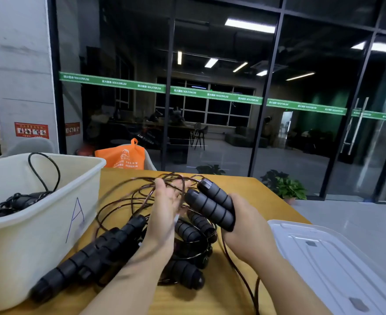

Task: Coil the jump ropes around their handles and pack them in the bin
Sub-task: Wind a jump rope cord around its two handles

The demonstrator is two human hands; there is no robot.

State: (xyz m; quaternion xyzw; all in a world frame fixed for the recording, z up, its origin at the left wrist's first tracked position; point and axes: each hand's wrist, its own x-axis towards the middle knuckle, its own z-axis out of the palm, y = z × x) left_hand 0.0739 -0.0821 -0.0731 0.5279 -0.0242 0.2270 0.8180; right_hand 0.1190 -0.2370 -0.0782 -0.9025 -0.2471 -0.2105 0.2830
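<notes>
Head camera, the only view, looks down over a yellow table [244, 185] with the work part done. The cream bin [51, 214], marked with a letter A, stands at the left and already holds at least one bundled rope [17, 202], though a loop of its cord sticks up above the rim. Most is left: a tangle of loose cord [128, 196] and several foam-grip handles [92, 253] lie heaped on the table just beside the bin, not yet wound. A clear lid [337, 264] rests at the right.

The right hand [244, 226] is closed around a pair of handles [212, 206], holding them side by side, tips pointing up and away. The left hand [164, 214] is raised in front of them, palm turned toward the handles, fingers spread and loose, with thin cord running across the fingertips; it seems to be guiding cord round rather than gripping it, though blur makes that uncertain. My guess is that winding this rope has barely begun.
</notes>
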